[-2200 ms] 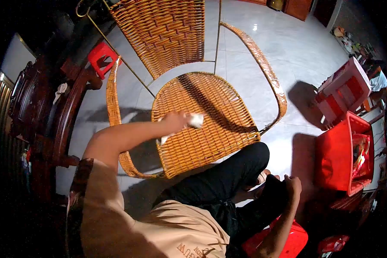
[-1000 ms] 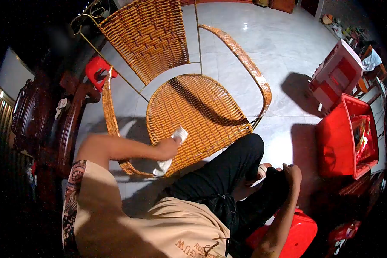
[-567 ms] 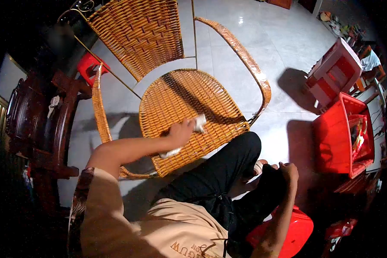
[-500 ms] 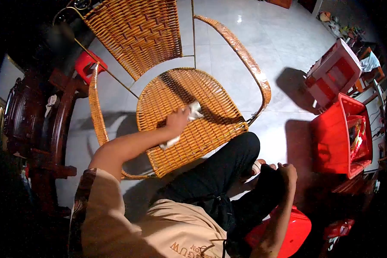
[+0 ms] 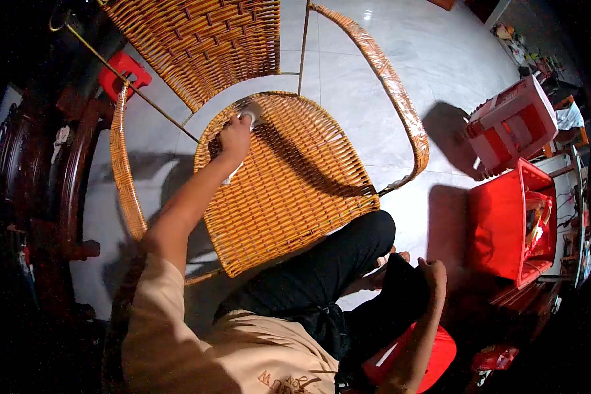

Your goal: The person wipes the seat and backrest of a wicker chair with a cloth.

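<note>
My left hand (image 5: 234,136) is closed on a white cloth (image 5: 233,176) and presses it to the woven seat (image 5: 285,190) of a wicker chair, near the seat's back left edge. Part of the cloth shows beyond the fingers and part below the wrist. Above the seat rises the chair's woven backrest (image 5: 223,39). Wrapped armrests curve along both sides, the right armrest (image 5: 391,85) shining as if under clear film. At my knee in black trousers (image 5: 400,289), my right hand (image 5: 433,270) has its fingers curled; whatever lies inside them is hidden.
A red plastic stool (image 5: 417,354) is under me, and another red stool (image 5: 123,73) stands behind the chair's left armrest. To the right are a red bin (image 5: 499,226) with packaging inside and a red-and-white box (image 5: 512,125). Dark carved furniture (image 5: 79,171) lines the left side.
My left hand has slid the cloth up and left across the seat, from its middle toward the back edge. My right hand stays at the knee. The view has shifted slightly.
</note>
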{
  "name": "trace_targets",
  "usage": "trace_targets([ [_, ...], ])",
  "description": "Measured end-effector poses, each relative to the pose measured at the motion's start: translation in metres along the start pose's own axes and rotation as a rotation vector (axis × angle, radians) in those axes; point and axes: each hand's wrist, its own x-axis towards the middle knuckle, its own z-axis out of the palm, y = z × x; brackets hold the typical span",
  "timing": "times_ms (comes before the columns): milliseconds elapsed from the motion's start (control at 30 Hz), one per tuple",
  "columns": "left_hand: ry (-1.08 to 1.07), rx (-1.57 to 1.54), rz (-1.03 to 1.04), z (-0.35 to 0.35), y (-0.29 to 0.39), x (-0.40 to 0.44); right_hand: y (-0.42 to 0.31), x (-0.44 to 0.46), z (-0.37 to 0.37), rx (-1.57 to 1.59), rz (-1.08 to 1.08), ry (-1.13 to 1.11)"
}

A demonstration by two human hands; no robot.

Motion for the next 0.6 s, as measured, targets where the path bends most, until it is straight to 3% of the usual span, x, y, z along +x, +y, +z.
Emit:
trace_targets([
  [133,0.012,-0.035,-0.001,0.007,0.003,0.007,0.004,0.001,0.0,0.005,-0.018,0.031],
  [200,-0.129,-0.031,0.018,0.002,-0.004,0.004,0.005,-0.001,0.002,0.013,-0.025,0.069],
  [300,-0.115,-0.065,0.126,0.003,-0.008,-0.001,0.002,-0.015,-0.002,0.029,-0.016,0.111],
  [400,-0.247,0.061,0.19,-0.037,0.017,-0.022,0.007,-0.022,-0.003,0.045,0.025,0.125],
  [467,-0.231,-0.038,0.311,-0.038,0.051,-0.049,0.009,-0.026,-0.004,0.059,0.041,0.124],
  [533,-0.296,-0.025,0.435,-0.097,0.075,-0.069,0.007,-0.029,-0.005,0.062,0.035,0.131],
  [600,-0.342,-0.192,0.43,-0.086,0.1,-0.079,0.002,-0.035,-0.008,0.06,0.032,0.136],
])
